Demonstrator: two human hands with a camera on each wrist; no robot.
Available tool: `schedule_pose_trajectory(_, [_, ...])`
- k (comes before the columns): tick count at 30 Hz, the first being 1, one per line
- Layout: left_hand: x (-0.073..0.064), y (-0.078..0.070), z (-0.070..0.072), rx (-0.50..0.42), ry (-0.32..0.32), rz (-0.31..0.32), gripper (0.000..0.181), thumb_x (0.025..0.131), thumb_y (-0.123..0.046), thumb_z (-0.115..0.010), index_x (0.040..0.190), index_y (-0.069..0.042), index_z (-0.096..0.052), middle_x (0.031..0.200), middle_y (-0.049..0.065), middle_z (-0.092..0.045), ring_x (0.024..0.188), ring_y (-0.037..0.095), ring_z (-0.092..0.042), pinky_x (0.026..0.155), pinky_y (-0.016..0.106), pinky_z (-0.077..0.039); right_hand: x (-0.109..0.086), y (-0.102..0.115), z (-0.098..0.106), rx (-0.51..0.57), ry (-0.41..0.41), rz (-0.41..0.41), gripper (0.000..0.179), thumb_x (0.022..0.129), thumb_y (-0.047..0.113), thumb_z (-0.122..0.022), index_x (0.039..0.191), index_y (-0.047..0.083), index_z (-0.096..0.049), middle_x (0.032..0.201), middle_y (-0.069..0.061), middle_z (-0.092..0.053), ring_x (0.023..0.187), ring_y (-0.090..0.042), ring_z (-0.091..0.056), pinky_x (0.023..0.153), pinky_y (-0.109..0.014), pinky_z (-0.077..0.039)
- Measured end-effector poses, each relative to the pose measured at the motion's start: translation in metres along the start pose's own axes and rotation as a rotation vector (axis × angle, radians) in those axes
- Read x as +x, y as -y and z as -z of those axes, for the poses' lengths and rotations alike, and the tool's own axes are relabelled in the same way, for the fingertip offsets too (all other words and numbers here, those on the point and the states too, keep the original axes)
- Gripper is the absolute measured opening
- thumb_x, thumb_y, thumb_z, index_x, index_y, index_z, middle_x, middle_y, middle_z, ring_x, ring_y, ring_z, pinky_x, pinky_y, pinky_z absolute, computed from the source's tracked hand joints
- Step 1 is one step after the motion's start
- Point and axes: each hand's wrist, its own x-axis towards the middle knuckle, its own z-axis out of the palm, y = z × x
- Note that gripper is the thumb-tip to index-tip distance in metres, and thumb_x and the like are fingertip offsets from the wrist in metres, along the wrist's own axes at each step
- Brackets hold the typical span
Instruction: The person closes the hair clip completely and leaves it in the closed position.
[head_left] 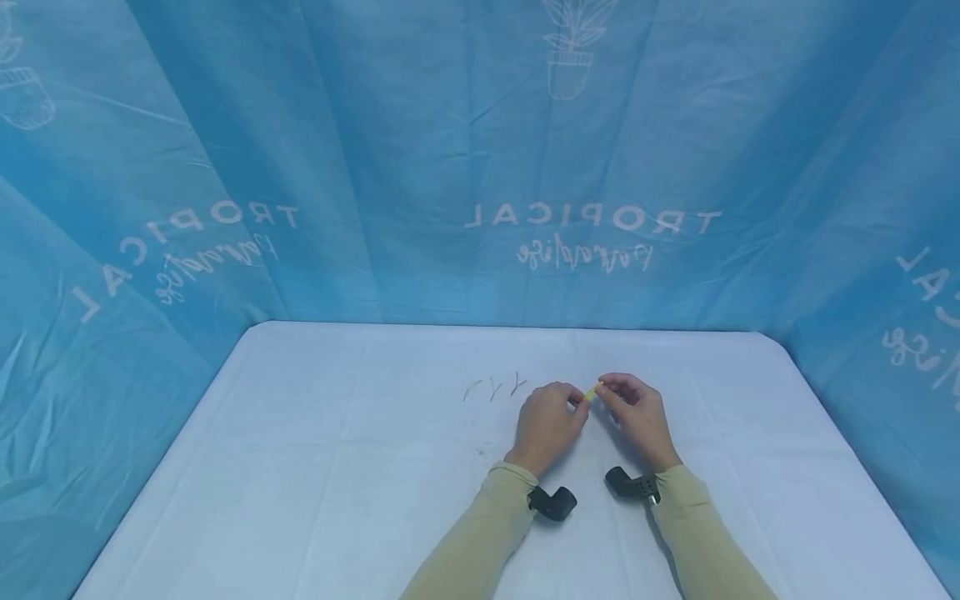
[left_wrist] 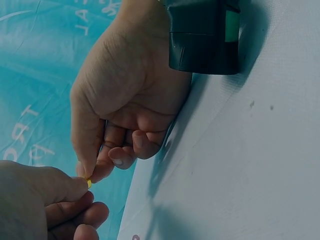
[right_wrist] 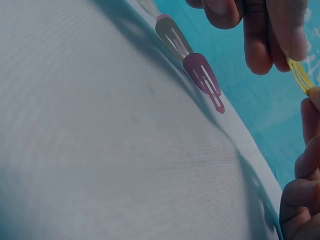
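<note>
Fingers of the left hand (head_left: 547,423) and right hand (head_left: 641,419) pinch a yellow clip (right_wrist: 300,77); we note three more clips (right_wrist: 195,61) in a row on the desk (head_left: 330,500).

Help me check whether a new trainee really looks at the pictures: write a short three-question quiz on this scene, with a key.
1. Multiple choice: what colour is the held clip, pinched between the left hand and the right hand? (a) red (b) yellow (c) black
2. Count: how many other clips lie on the white table in the head view?
3. True or false: in the head view, those lie to the right of both hands.

Key: 1. (b) yellow. 2. Three. 3. False; they lie to the left.
</note>
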Motion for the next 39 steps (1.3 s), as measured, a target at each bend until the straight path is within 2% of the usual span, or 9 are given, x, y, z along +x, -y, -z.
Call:
schedule_pose_trajectory(8, [-0.001,0.000,-0.001,0.024,0.020,-0.039,0.016,0.094,-0.025,-0.071,0.102,-0.013,-0.077,0.097,-0.003,-0.075,0.093,0.011,-0.070,0.080,0.022,-0.052,0.001,0.000,0.000,0.013,-0.024,0.018,0.027,0.095,0.017,-0.070,0.116,-0.001,-0.066,0.093,0.002,-0.066,0.076,-0.009,-0.058,0.059,-0.022,-0.047])
schedule_pose_trajectory(16, [-0.003,-0.003,0.001,0.043,0.043,-0.056,0.015,0.094,-0.024,-0.071,0.102,-0.013,-0.077,0.097,-0.002,-0.075,0.091,0.010,-0.069,0.079,0.021,-0.052,0.001,-0.001,0.000,-0.031,-0.035,0.004,0.029,0.096,0.022,-0.070,0.115,0.000,-0.069,0.099,-0.005,-0.069,0.081,-0.008,-0.059,0.061,-0.023,-0.047])
schedule_pose_trajectory(26, [-0.003,-0.002,-0.004,0.070,0.032,-0.082,0.013,0.093,-0.024,-0.072,0.099,-0.013,-0.078,0.095,-0.003,-0.074,0.088,0.009,-0.069,0.075,0.020,-0.052,0.001,-0.001,-0.001,-0.074,-0.043,-0.012,0.029,0.095,0.024,-0.071,0.115,0.002,-0.071,0.107,-0.013,-0.070,0.087,-0.006,-0.061,0.066,-0.023,-0.047])
schedule_pose_trajectory(32, [-0.003,-0.004,-0.006,0.069,0.048,-0.052,0.014,0.094,-0.026,-0.073,0.100,-0.014,-0.078,0.096,-0.004,-0.075,0.090,0.009,-0.069,0.076,0.021,-0.052,0.001,0.000,0.000,-0.080,-0.036,-0.003,0.030,0.095,0.026,-0.072,0.115,0.002,-0.072,0.111,-0.015,-0.071,0.087,-0.008,-0.061,0.067,-0.023,-0.047])
schedule_pose_trajectory(39, [-0.003,-0.008,-0.011,0.089,0.059,-0.004,0.015,0.093,-0.029,-0.073,0.100,-0.016,-0.078,0.090,-0.006,-0.073,0.081,0.006,-0.067,0.069,0.019,-0.051,0.002,-0.002,0.000,-0.101,-0.009,0.031,0.032,0.096,0.027,-0.070,0.116,0.003,-0.072,0.113,-0.014,-0.071,0.090,-0.009,-0.062,0.072,-0.022,-0.049])
